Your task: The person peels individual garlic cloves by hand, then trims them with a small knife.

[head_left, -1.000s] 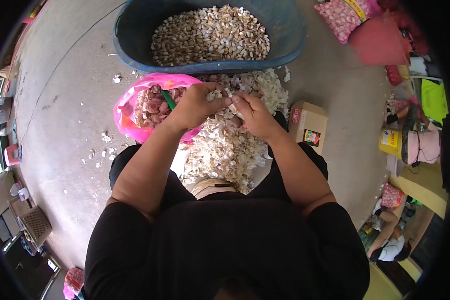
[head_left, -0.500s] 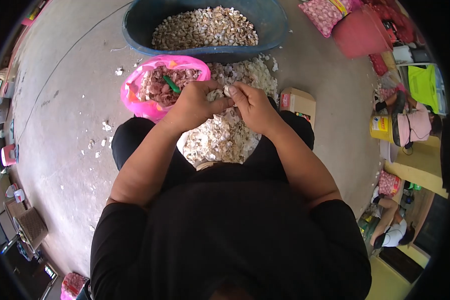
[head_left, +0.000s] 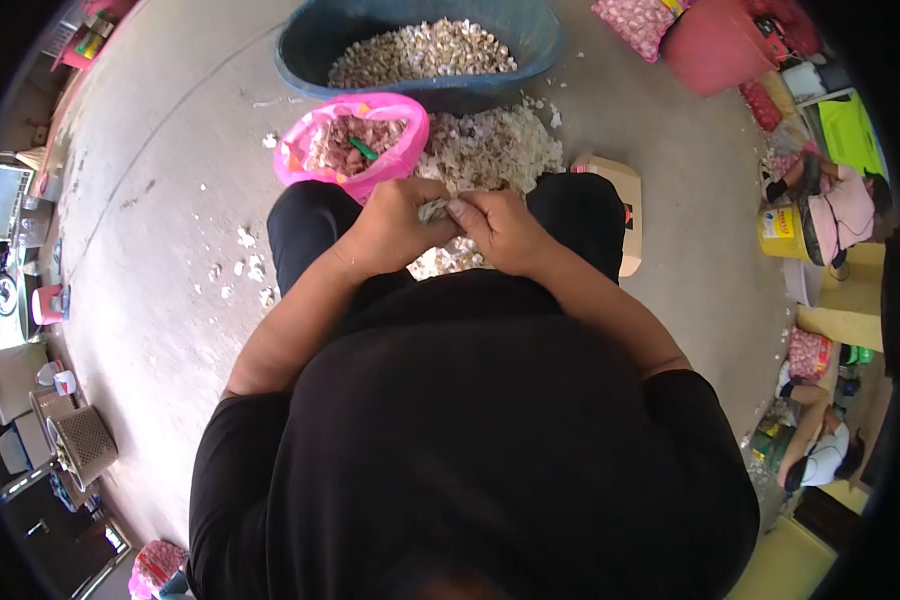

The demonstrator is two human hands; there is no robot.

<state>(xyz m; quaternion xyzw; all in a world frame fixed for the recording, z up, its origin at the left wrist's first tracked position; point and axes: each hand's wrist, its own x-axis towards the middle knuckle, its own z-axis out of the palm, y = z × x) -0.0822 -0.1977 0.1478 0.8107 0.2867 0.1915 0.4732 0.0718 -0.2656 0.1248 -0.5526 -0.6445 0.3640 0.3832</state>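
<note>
Both my hands meet in front of me, above a pile of pale papery skins (head_left: 450, 258). My left hand (head_left: 398, 226) is closed around a whitish garlic piece (head_left: 433, 210). With thumb and fingers pinched, my right hand (head_left: 498, 230) touches the same piece from the other side. Beyond my hands, an open pink bag (head_left: 417, 150) holds reddish garlic and a green object (head_left: 363, 148). More loose skins (head_left: 500, 145) lie beside the bag. A blue tub (head_left: 545, 50) behind them contains many pale cloves (head_left: 430, 52).
A cardboard box (head_left: 627, 190) stands by my right knee. Further right are a red tub (head_left: 705, 50), a yellow bucket (head_left: 782, 230) and two seated people (head_left: 845, 210). Skin scraps (head_left: 250, 265) litter the floor at left, near crates (head_left: 82, 445) at the edge.
The view has shifted, and my body now hides more of the skin pile. My hands have stayed together at the garlic piece. The knees appear higher in view.
</note>
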